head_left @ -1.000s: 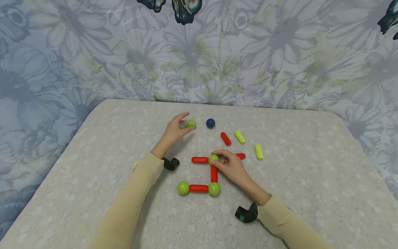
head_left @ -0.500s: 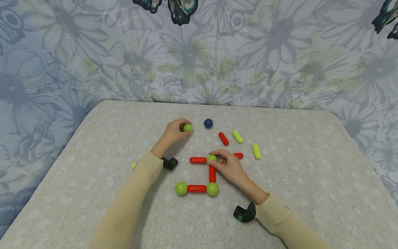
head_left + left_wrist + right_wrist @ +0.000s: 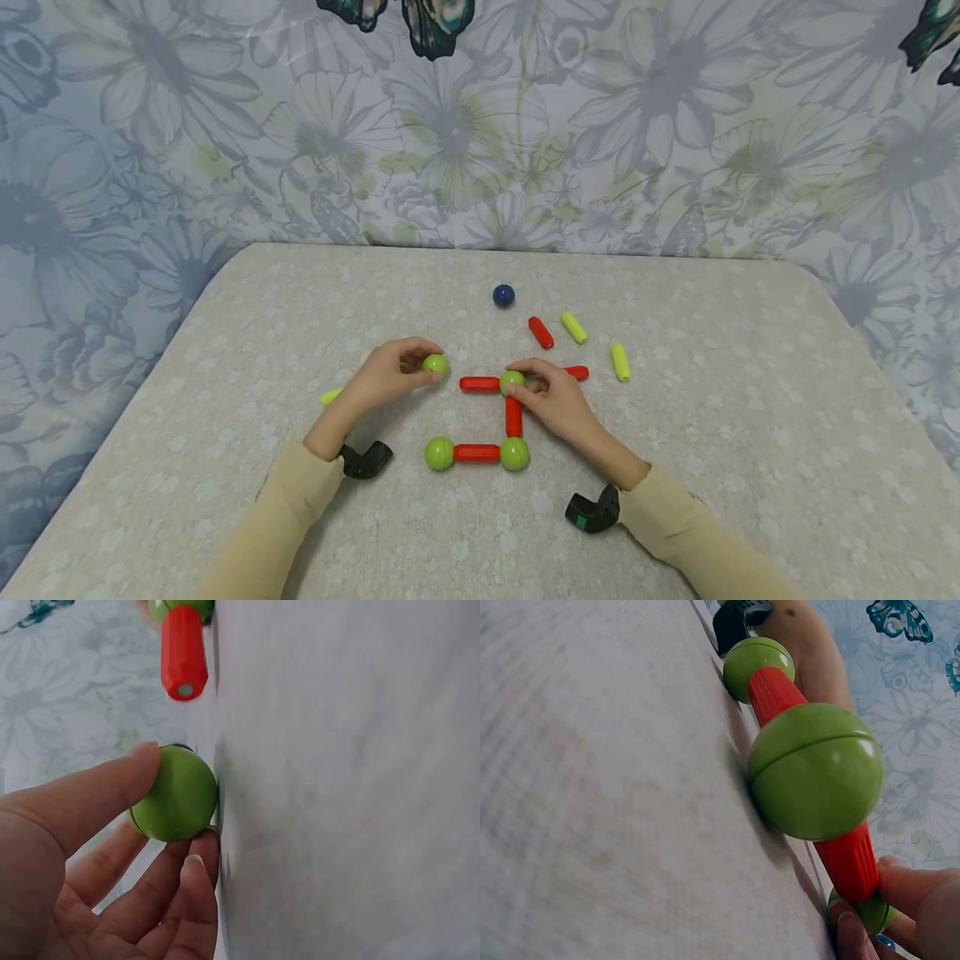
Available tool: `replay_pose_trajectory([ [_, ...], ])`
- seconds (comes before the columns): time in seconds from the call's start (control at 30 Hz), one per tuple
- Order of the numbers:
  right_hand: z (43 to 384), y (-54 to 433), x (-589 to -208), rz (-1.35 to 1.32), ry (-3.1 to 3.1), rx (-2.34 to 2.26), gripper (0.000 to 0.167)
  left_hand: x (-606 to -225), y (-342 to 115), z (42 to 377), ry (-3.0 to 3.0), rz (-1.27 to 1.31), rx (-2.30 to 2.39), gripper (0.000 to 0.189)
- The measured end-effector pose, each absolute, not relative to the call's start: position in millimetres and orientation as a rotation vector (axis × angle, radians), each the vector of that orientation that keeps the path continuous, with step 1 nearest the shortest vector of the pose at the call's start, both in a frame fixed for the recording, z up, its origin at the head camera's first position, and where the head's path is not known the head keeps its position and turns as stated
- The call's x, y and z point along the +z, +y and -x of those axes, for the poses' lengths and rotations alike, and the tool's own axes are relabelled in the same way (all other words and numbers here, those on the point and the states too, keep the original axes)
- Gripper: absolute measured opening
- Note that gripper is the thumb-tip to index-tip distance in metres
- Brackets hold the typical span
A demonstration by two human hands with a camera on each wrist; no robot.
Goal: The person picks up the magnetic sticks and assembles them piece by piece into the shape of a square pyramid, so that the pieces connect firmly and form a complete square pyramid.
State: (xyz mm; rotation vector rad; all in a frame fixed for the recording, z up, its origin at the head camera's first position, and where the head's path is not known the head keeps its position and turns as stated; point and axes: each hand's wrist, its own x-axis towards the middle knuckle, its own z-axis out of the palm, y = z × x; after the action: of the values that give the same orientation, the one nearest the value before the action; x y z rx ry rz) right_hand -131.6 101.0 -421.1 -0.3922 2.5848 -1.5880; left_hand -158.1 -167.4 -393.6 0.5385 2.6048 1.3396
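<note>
My left hand pinches a loose green ball between thumb and fingers, just off the free end of a red rod. My right hand grips another green ball, to which that rod is joined. From the gripped ball a second red rod runs toward me to a green corner ball. One more red rod links this corner to a green end ball on the left. Partly behind my right hand lies a red rod; whether it is attached is hidden.
Beyond the hands lie a dark blue ball, a loose red rod and two yellow-green rods, one nearer and one farther. A yellow-green piece shows beside my left wrist. A patterned cloth covers the table.
My left hand has closed its fingers on the green ball at the back and brought it nearer, toward the left red rod. My right hand stays on its ball.
</note>
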Motion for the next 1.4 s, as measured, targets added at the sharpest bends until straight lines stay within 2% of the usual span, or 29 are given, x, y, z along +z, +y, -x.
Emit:
replay_pose_trajectory([
  [0.57,131.3,102.4,-417.0,0.402,2.568,-1.579,0.031,-404.4,-159.8,144.6,2.515,-0.563,1.431,0.035],
  [0.67,131.6,106.0,-413.0,0.464,2.595,-1.541,0.034,-405.8,-161.1,144.1,2.497,-0.561,1.439,0.038],
  [0.83,133.0,122.9,-402.3,0.64,2.818,-1.407,0.029,-407.3,-161.4,143.5,2.472,-0.571,1.441,0.038],
  [1.07,137.2,148.0,-397.1,0.684,3.008,-1.121,0.033,-409.1,-162.1,144.0,2.475,-0.588,1.437,0.038],
  [1.4,140.0,153.4,-404.5,0.681,3.031,-1.019,0.02,-408.3,-162.3,143.1,2.455,-0.584,1.431,0.039],
])
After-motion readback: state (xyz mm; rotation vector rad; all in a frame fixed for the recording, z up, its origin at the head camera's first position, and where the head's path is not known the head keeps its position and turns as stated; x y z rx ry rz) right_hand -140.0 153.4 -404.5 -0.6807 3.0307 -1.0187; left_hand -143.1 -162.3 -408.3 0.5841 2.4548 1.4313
